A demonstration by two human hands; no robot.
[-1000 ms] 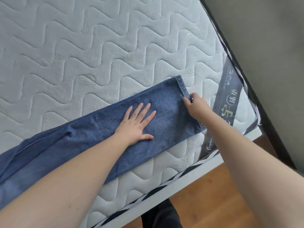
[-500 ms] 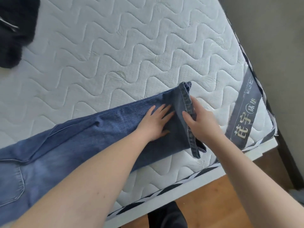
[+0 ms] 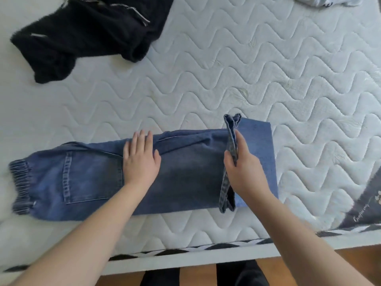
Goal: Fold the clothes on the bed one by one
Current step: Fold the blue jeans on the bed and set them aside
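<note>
Black top (image 3: pixel 82 36) far back on the left, blue jeans (image 3: pixel 86 178) lying flat across the bed (image 3: pixel 206 79), left hand (image 3: pixel 140 159) pressing them with straight fingers, right hand (image 3: pixel 245 170) pinching the leg hems – lifted, folded back leftward, faded denim.

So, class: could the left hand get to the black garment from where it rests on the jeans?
Probably yes: the left hand lies flat on the jeans, holding nothing, and only bare mattress separates it from the black garment.
</note>
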